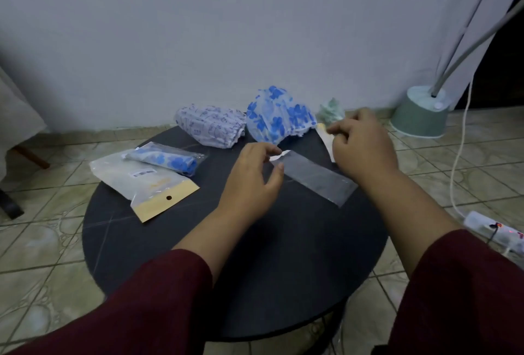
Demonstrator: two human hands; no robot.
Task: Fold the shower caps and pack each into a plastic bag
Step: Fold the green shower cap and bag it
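shower caps: i count three loose, blue-flower cap behind the clear plastic bag, lilac cap left, green cap right; one packed cap far left. my left hand pinches the bag's end; right hand fingers curled, contents unclear.

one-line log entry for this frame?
left hand: pinching empty bag mouth | right hand: at far end, grip unclear | blue-flower cap: unfolded | packed cap: bagged

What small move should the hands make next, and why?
Probably open the mouth of the clear bag: the left hand already pinches its near end, it lies flat and empty, and the blue flowered cap waits unfolded behind it.
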